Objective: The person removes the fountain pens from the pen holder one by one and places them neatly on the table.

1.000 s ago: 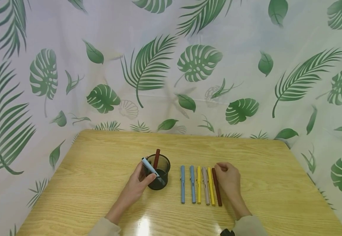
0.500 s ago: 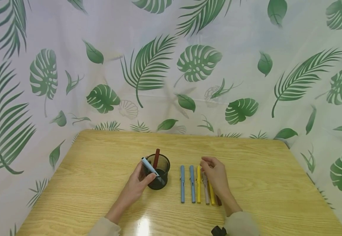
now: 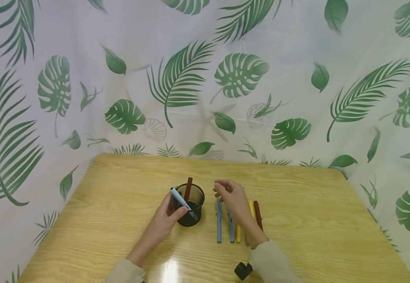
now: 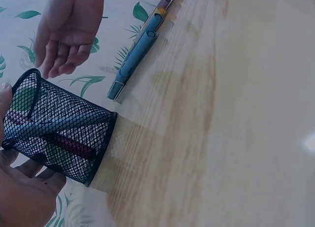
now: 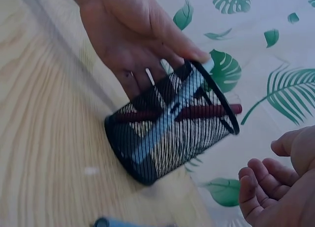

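A black mesh pen holder [image 3: 197, 219] stands on the table. My left hand [image 3: 160, 228] grips its side, with the thumb at the rim. Inside it lean a light blue pen [image 3: 179, 197] and a dark red pen [image 5: 202, 112]. My right hand [image 3: 236, 201] hovers over the far ends of a row of pens, its fingers loosely bent and holding nothing. Under and beside it lie two blue pens, the nearer to the holder being this blue pen [image 3: 219, 228], then a yellow pen [image 3: 238, 236]. Farther right are another yellow pen [image 3: 251, 207] and a dark red pen [image 3: 258, 215], partly hidden by the right forearm.
The wooden table [image 3: 120, 196] extends to both sides and ends at a leaf-printed cloth backdrop [image 3: 197, 118]. A small black object [image 3: 243, 270] sits at the right sleeve cuff.
My right hand has moved left, from beside the dark red pen across the row to above the blue pens. The left hand keeps its grip on the pen holder.
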Demonstrator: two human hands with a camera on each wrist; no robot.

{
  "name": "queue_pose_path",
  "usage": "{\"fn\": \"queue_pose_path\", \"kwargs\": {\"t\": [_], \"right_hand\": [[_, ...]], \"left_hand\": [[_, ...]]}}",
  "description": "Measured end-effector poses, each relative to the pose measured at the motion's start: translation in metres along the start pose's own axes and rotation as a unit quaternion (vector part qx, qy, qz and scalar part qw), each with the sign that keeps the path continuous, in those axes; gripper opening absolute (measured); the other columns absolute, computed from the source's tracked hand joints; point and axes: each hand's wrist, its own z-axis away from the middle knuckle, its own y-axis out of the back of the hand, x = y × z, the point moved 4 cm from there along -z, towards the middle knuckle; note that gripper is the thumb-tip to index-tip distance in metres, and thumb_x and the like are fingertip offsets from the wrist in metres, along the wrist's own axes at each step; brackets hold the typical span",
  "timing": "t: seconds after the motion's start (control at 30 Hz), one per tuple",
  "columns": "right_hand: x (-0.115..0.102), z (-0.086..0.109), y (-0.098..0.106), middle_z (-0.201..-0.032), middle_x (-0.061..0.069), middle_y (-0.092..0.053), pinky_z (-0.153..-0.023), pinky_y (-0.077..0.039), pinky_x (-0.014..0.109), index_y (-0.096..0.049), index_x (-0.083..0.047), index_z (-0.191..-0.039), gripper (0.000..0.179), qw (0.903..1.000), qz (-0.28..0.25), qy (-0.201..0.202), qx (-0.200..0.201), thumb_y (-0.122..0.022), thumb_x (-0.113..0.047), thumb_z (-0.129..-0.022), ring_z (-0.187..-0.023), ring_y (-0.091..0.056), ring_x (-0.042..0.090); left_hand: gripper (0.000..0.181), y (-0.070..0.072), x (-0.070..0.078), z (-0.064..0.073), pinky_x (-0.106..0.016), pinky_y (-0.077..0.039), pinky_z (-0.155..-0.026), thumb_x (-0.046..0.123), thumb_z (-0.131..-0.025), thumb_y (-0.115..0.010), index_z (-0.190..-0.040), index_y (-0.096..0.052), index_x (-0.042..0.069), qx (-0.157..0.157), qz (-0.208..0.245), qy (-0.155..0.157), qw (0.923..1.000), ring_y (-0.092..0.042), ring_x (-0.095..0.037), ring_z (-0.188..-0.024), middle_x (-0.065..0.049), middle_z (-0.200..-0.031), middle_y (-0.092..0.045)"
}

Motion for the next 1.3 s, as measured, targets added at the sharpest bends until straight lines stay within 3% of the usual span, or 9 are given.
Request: {"fn": "queue_pose_path", "kwargs": {"t": [0.2, 0.53, 0.73, 1.07, 1.3], "right_hand": [[-0.018, -0.001, -0.022, -0.112, 0.019, -0.070, -0.083, -0.058, 0.043, -0.067, 0.004, -0.126, 0.029, 0.9997, -0.008, 0.011, -0.021, -0.061, -0.017, -0.106, -0.098, -0.065, 0.036], [-0.022, -0.012, -0.052, -0.122, 0.010, -0.070, -0.097, -0.053, 0.047, -0.068, -0.003, -0.131, 0.040, 0.9980, 0.038, 0.016, -0.049, -0.066, -0.032, -0.103, -0.113, -0.064, 0.027], [-0.024, -0.017, -0.067, -0.118, 0.012, -0.071, -0.094, -0.054, 0.046, -0.068, 0.001, -0.129, 0.038, 0.9978, 0.026, 0.031, -0.053, -0.068, -0.027, -0.102, -0.108, -0.064, 0.026], [-0.019, -0.021, -0.080, -0.114, 0.013, -0.072, -0.093, -0.055, 0.046, -0.073, 0.001, -0.121, 0.030, 0.9983, 0.042, 0.006, -0.039, -0.070, -0.021, -0.101, -0.109, -0.066, 0.028], [-0.013, -0.020, -0.076, -0.108, 0.008, -0.075, -0.086, -0.055, 0.038, -0.078, -0.002, -0.110, 0.026, 0.9991, 0.031, 0.007, -0.030, -0.075, -0.025, -0.098, -0.099, -0.066, 0.020]], "left_hand": [[0.076, -0.001, 0.001, -0.001, -0.050, -0.029, -0.120, 0.018, -0.104, -0.066, -0.166, -0.021, 0.013, 0.000, 0.003, 0.001, 1.0000, -0.029, -0.033, -0.151, -0.022, -0.163, -0.034], [0.074, 0.000, 0.001, -0.001, -0.051, -0.027, -0.121, 0.018, -0.105, -0.064, -0.165, -0.022, 0.011, -0.006, 0.007, -0.008, 0.9999, -0.028, -0.032, -0.152, -0.020, -0.164, -0.033], [0.074, 0.000, 0.001, 0.000, -0.053, -0.027, -0.121, 0.021, -0.106, -0.063, -0.166, -0.020, 0.013, -0.007, -0.003, -0.001, 1.0000, -0.026, -0.032, -0.153, -0.020, -0.165, -0.029], [0.075, 0.000, 0.001, 0.001, -0.054, -0.027, -0.121, 0.024, -0.106, -0.062, -0.167, -0.018, 0.017, -0.012, -0.010, -0.004, 0.9999, -0.024, -0.033, -0.153, -0.018, -0.167, -0.025], [0.076, 0.000, 0.002, 0.002, -0.053, -0.026, -0.122, 0.026, -0.106, -0.062, -0.167, -0.018, 0.020, -0.013, -0.008, 0.003, 0.9999, -0.023, -0.032, -0.154, -0.016, -0.168, -0.024]]}}
